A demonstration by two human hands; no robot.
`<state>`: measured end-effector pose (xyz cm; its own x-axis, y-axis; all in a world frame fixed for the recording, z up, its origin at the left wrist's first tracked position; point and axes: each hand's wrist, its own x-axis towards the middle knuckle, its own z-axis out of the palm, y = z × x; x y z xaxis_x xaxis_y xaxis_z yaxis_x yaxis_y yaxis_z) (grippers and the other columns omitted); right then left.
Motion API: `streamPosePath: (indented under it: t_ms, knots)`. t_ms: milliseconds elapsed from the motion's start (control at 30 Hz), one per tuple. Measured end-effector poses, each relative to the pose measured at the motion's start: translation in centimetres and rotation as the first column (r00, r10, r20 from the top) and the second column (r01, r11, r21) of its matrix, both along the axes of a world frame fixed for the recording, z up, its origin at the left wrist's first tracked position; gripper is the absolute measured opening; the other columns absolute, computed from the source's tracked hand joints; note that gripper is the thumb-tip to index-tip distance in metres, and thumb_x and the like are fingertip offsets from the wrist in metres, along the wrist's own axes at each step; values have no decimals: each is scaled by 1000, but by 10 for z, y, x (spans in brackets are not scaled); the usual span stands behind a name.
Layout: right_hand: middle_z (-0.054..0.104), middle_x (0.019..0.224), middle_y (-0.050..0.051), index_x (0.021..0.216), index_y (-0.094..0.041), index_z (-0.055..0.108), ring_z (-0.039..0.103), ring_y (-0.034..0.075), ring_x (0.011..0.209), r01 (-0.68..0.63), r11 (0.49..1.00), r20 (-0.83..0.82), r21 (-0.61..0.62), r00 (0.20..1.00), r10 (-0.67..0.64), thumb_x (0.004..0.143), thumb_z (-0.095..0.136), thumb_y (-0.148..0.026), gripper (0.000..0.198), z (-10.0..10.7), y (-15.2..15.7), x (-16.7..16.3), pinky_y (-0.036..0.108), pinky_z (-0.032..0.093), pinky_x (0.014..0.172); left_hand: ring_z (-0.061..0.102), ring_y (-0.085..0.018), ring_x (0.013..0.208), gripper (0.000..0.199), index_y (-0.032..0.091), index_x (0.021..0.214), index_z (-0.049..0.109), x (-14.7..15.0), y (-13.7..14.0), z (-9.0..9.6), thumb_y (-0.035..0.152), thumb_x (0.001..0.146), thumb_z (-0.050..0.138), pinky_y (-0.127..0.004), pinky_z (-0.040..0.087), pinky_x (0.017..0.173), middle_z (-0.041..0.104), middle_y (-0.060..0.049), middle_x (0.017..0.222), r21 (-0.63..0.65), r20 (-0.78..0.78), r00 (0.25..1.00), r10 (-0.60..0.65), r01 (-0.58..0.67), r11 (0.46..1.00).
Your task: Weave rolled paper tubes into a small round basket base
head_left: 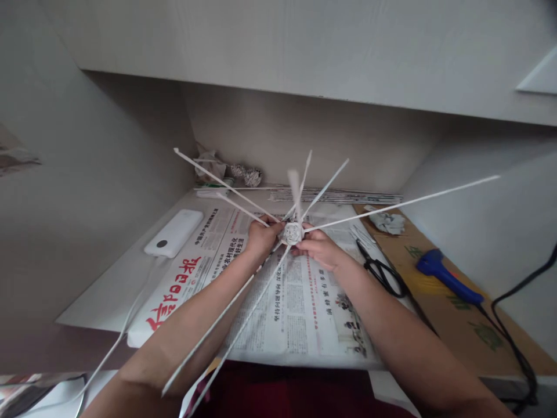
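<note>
Between my two hands is a small round woven paper piece (292, 233), with several long white paper sticks (404, 203) spreading out from it like spokes. My left hand (263, 235) grips its left edge, fingers closed. On the other side, my right hand (319, 247) pinches the piece near the base of a stick that points to the right. Two of the sticks run down toward me over my left forearm. One upright stick is blurred. The piece is held above a spread newspaper (291, 313).
Black scissors (383, 273) lie right of the newspaper. A blue glue gun (448, 278) with a black cord rests on cardboard (435, 325). A white power bank (174, 233) with a cable is at left. Behind lie a bundle of paper sticks (335, 196) and crumpled paper (387, 221).
</note>
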<state>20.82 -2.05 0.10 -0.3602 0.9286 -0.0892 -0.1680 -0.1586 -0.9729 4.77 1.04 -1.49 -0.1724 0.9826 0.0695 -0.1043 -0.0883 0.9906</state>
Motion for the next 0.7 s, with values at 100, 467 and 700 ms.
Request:
streamPosePath:
  t_ms: [100,467,700]
  knots:
    - [74,93,6,102,-18,67,71,20,81,-80,995,-53,-66,996,77,61,77,-13,42,3,6,13,30,57,72,56,-15,55,20,17,66,67,0,2,-4,31,58,78,-26,43,55,65,0,60,14,-11,1000,-20,20,1000]
    - [73,79,3,87,-18,70,67,15,66,22,987,-144,-158,989,-45,70,81,-32,25,-20,24,26,27,57,64,57,-15,56,20,17,67,67,-2,2,-4,31,58,77,-27,44,57,64,0,60,48,-39,996,-83,85,995]
    - [71,71,6,77,-18,73,61,16,54,96,991,3,-89,995,-97,64,85,-31,22,-19,24,25,28,52,46,54,-14,54,17,16,67,69,2,-9,5,28,59,78,-26,41,54,62,1,58,49,-97,985,-141,146,988]
